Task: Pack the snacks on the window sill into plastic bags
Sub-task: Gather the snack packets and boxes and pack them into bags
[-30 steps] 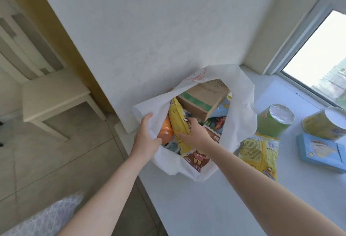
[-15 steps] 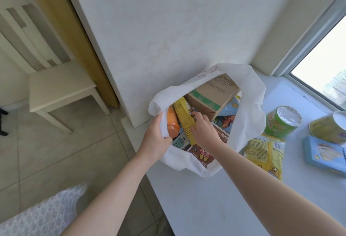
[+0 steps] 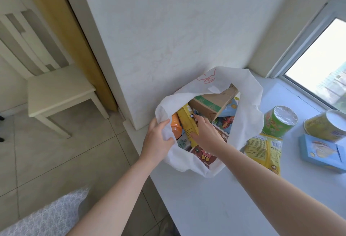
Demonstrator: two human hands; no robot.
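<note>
Our left hand [image 3: 156,138] pinches the white bag [image 3: 249,123] rim open while our right hand [image 3: 205,134], fingers spread, settles a yellow packet [image 3: 187,123] inside; next, likely the green tub [image 3: 279,123] at 3 o'clock.

Your right hand [image 3: 205,134] covers most of the packets low in the bag [image 3: 247,123], and its palm side is hidden. The yellow tub [image 3: 326,128] is cut off by the right edge. Label print is too small to read.

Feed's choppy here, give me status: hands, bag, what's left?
Left hand grips white plastic bag rim. Right hand inside, on yellow snack packet. Four snacks unpacked.
</note>
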